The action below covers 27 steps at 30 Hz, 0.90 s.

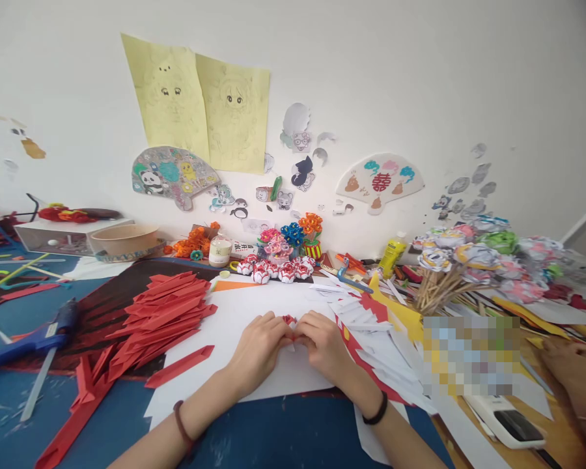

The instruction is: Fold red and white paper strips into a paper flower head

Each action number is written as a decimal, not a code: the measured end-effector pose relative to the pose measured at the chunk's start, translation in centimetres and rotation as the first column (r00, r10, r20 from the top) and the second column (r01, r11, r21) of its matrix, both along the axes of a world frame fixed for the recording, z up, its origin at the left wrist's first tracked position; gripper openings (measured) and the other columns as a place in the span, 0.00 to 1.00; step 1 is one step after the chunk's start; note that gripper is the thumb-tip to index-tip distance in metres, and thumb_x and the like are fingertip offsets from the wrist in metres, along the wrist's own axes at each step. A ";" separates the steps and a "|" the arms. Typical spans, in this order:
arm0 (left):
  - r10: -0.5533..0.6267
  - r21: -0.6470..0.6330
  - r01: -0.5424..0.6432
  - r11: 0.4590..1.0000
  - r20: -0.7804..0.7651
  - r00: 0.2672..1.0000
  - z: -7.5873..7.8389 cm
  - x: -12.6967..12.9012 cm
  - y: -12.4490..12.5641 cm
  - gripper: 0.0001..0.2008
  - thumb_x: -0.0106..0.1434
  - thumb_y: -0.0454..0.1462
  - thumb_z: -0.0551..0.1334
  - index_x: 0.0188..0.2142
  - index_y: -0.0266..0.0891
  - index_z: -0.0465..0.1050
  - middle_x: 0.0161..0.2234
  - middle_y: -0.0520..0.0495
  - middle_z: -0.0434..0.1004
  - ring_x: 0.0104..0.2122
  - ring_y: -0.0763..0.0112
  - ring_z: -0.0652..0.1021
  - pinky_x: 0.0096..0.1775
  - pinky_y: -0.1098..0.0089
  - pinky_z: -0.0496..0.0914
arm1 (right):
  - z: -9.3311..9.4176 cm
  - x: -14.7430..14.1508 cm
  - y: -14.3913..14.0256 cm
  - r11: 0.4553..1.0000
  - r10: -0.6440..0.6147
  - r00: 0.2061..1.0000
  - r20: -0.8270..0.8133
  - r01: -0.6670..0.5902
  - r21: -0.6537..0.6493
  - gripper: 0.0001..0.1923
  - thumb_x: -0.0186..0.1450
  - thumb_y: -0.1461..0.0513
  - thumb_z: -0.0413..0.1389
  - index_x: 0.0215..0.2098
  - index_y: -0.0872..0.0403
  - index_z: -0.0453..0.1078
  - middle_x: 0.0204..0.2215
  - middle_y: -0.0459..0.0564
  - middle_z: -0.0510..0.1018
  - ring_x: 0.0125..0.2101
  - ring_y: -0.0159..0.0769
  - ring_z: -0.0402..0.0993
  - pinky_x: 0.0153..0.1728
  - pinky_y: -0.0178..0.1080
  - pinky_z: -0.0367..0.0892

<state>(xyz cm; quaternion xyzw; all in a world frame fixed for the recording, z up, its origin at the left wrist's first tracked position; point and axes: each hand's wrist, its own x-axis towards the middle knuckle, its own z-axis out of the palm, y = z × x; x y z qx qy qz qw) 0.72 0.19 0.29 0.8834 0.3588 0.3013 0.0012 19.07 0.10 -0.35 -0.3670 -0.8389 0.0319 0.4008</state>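
Observation:
Over a white paper sheet (229, 319), my left hand (260, 344) and my right hand (325, 345) meet, fingers closed from both sides on a small red-and-white folded paper piece (288, 320). Most of that piece is hidden behind my fingertips. Just beyond, a cluster of red-and-white paper balls (287, 271) sits at the sheet's far edge. Folded red paper strips (163, 312) are heaped to the left of my hands. White folded strips (371, 345) lie spread out to the right.
A blue glue gun (61, 326) lies at far left, near a round tan bowl (127, 238). Small paper flower pots (293, 241), a glue jar (220, 251) and a yellow bottle (391, 255) line the wall. At right are paper flowers on sticks (434, 260) and another person's hand (571, 365).

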 end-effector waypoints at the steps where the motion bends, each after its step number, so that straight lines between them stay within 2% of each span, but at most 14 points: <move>1: 0.026 -0.022 -0.026 0.999 0.025 0.999 0.2 0.0 0.0 0.06 0.67 0.33 0.56 0.33 0.40 0.70 0.33 0.50 0.73 0.34 0.66 0.70 0.35 0.67 0.63 | 0.0 0.0 0.0 0.999 -0.021 1.000 -0.015 0.021 -0.028 0.12 0.61 0.73 0.51 0.26 0.53 0.68 0.25 0.47 0.72 0.30 0.36 0.66 0.30 0.38 0.61; 4: 0.096 0.001 -0.096 0.995 0.038 0.995 0.3 0.2 0.1 0.04 0.66 0.34 0.59 0.33 0.41 0.70 0.37 0.48 0.72 0.36 0.64 0.69 0.36 0.65 0.60 | 0.0 -0.1 0.1 0.991 -0.085 0.995 -0.057 0.079 -0.105 0.13 0.58 0.76 0.51 0.25 0.53 0.66 0.26 0.46 0.72 0.31 0.36 0.66 0.31 0.37 0.61; 7: 0.103 0.061 -0.103 0.993 0.002 0.995 -0.1 0.4 0.3 0.06 0.67 0.32 0.56 0.34 0.40 0.70 0.39 0.47 0.71 0.37 0.63 0.67 0.36 0.64 0.59 | 0.1 -0.2 0.1 0.982 -0.114 0.989 -0.091 0.099 -0.158 0.14 0.55 0.77 0.50 0.24 0.53 0.65 0.26 0.45 0.71 0.31 0.37 0.65 0.32 0.37 0.61; 13: 0.143 0.087 -0.145 0.986 0.024 0.989 -0.1 0.9 0.1 0.09 0.68 0.30 0.52 0.34 0.39 0.69 0.41 0.46 0.70 0.38 0.63 0.67 0.38 0.63 0.59 | 0.1 -0.6 0.5 0.962 -0.082 0.968 -0.236 0.015 -0.274 0.13 0.55 0.75 0.47 0.25 0.53 0.64 0.27 0.46 0.69 0.31 0.37 0.66 0.32 0.37 0.62; 17: 0.132 0.037 -0.136 0.990 0.083 0.988 0.3 0.8 -0.3 0.06 0.68 0.37 0.56 0.35 0.40 0.69 0.42 0.47 0.69 0.39 0.63 0.67 0.40 0.62 0.59 | 0.1 -0.5 0.5 0.964 -0.131 0.954 -0.269 0.060 -0.258 0.11 0.56 0.74 0.48 0.26 0.53 0.65 0.29 0.47 0.69 0.33 0.38 0.67 0.34 0.39 0.62; 23: 0.190 0.000 -0.191 0.982 0.083 0.978 0.0 0.8 -0.2 0.06 0.69 0.36 0.54 0.36 0.40 0.69 0.42 0.46 0.69 0.41 0.62 0.67 0.42 0.60 0.58 | 0.2 -0.6 0.2 0.974 -0.178 0.961 -0.213 0.141 -0.176 0.08 0.60 0.71 0.52 0.27 0.53 0.66 0.30 0.48 0.69 0.34 0.39 0.65 0.35 0.40 0.61; 27: 0.154 -0.096 -0.141 0.985 0.140 0.978 0.3 0.8 -0.3 0.07 0.69 0.35 0.55 0.34 0.41 0.69 0.43 0.48 0.70 0.42 0.63 0.67 0.45 0.58 0.57 | 0.7 -0.6 0.0 0.976 -0.107 0.951 -0.288 0.045 -0.215 0.08 0.61 0.70 0.51 0.26 0.53 0.65 0.31 0.48 0.67 0.34 0.38 0.65 0.35 0.39 0.61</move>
